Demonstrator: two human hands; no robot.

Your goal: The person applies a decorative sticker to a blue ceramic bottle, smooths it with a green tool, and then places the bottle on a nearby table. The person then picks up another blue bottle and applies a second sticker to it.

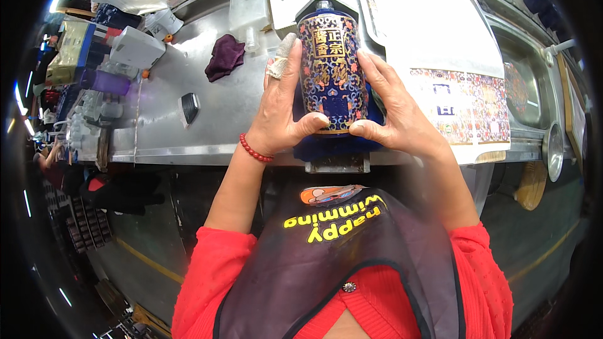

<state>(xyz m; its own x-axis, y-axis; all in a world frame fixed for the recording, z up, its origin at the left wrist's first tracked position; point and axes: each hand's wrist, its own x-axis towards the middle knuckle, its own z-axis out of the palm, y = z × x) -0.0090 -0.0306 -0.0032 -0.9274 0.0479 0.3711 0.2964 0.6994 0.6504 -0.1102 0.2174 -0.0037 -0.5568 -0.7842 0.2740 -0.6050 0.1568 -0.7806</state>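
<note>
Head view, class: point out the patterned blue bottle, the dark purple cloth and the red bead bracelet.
Patterned blue bottle (333, 78), head view: middle of its decorated front.
Dark purple cloth (225, 58), head view: its crumpled middle.
Red bead bracelet (251, 152), head view: beads on its visible curve.

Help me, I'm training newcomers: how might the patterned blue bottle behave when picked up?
The bottle is probably stiff: its outline shows no dents or sagging. Its shiny blue-and-gold surface might feel slippery. Its sides look rounded, so it could roll if left unsupported lying down.
</note>
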